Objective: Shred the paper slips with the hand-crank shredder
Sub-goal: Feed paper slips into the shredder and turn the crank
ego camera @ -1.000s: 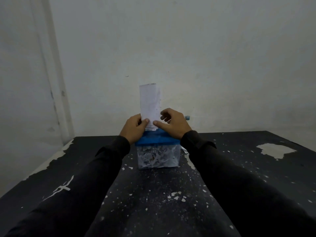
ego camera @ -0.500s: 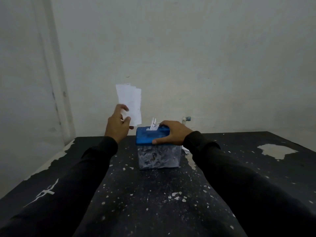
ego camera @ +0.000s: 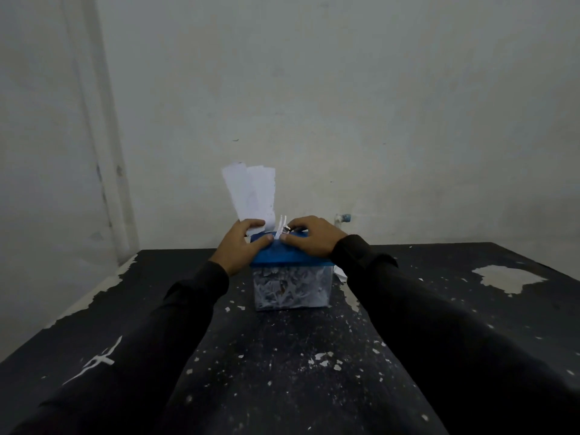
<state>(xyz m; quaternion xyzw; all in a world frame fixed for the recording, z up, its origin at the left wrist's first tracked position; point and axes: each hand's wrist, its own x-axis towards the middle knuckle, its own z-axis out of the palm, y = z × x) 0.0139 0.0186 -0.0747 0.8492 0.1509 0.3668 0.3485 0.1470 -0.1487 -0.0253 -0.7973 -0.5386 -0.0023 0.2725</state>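
The hand-crank shredder point(ego camera: 292, 288) stands mid-table: a clear bin packed with white shreds under a blue lid point(ego camera: 284, 256). My left hand point(ego camera: 241, 246) holds a few white paper slips point(ego camera: 252, 193) upright at the lid's left end, its thumb lying on the lid. A thin strip of paper point(ego camera: 281, 226) sticks up from the slot between my hands. My right hand point(ego camera: 309, 237) lies over the lid's right side with curled fingers; what it grips underneath is hidden, and the crank cannot be made out.
The black table point(ego camera: 282, 365) is speckled with chipped paint, with a large bare patch point(ego camera: 508, 277) at the right. A white wall stands close behind the shredder. A small blue-tipped fitting point(ego camera: 343, 218) shows on the wall, and a white scrap point(ego camera: 340, 273) lies beside the bin.
My left hand has brought the slips back down from the left to the lid's left end. My right hand stays on the lid's right side, fingers curled tighter.
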